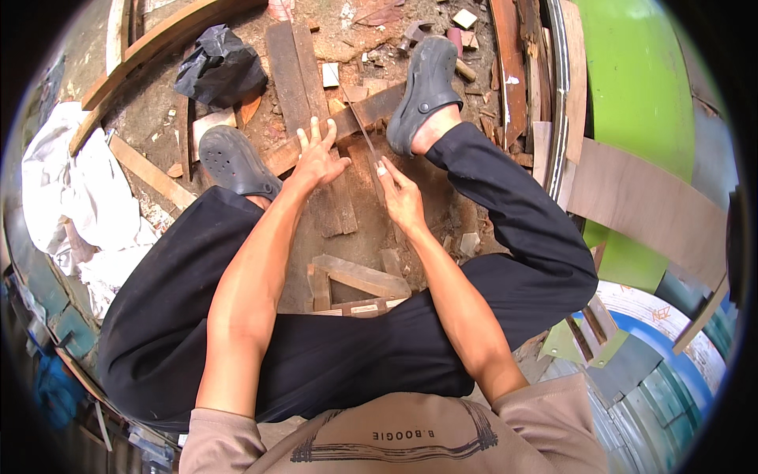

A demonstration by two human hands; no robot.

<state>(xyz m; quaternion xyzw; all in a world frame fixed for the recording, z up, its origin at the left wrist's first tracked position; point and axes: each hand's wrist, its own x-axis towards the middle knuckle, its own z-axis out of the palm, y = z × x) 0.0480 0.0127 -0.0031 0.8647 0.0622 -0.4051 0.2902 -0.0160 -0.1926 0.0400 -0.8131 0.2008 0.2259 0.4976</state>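
Observation:
My left hand presses down on a brown wooden board with its fingers spread. This board lies slantwise between my two feet, across other planks that run away from me. My right hand is closed around the near end of a thin saw, seen almost edge-on. Its narrow blade slants up and to the left over the board, just right of my left hand. The saw's grip is mostly hidden in my fingers. Reddish-brown dust lies about the blade.
Dark clogs are on my feet. A black plastic bag and white cloth lie left. A hammer head is beyond my right foot. Wood pieces lie near me; a green panel is at right.

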